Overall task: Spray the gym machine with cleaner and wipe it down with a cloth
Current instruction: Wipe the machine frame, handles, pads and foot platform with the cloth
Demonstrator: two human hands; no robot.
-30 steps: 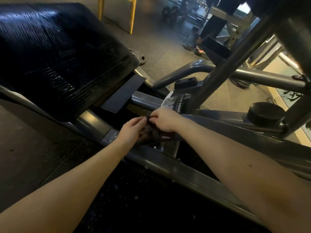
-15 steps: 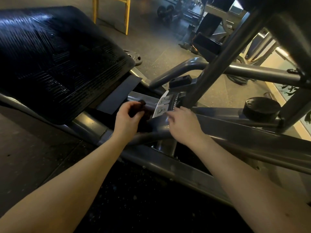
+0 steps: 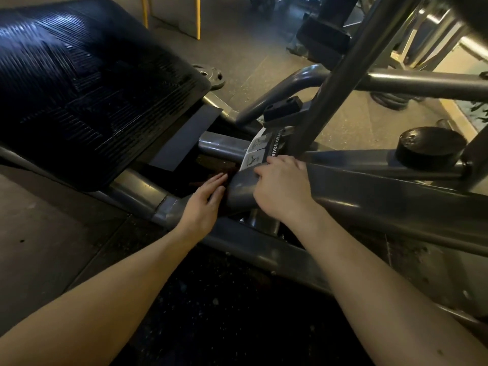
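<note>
A grey gym machine [image 3: 396, 186] stands on a dim floor, its ribbed black footplate [image 3: 92, 83] at left. The right hand [image 3: 285, 191] closes its grip over the frame tube [image 3: 240, 191]. The left hand [image 3: 203, 204] lies flat-fingered beside the tube, with a dark cloth [image 3: 219, 173] dimly visible at its fingertips.

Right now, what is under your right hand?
The right hand rests on the grey frame tube, fingertips beside the instruction label. The palm covers whatever lies between it and the tube, so a cloth there cannot be confirmed.
</note>
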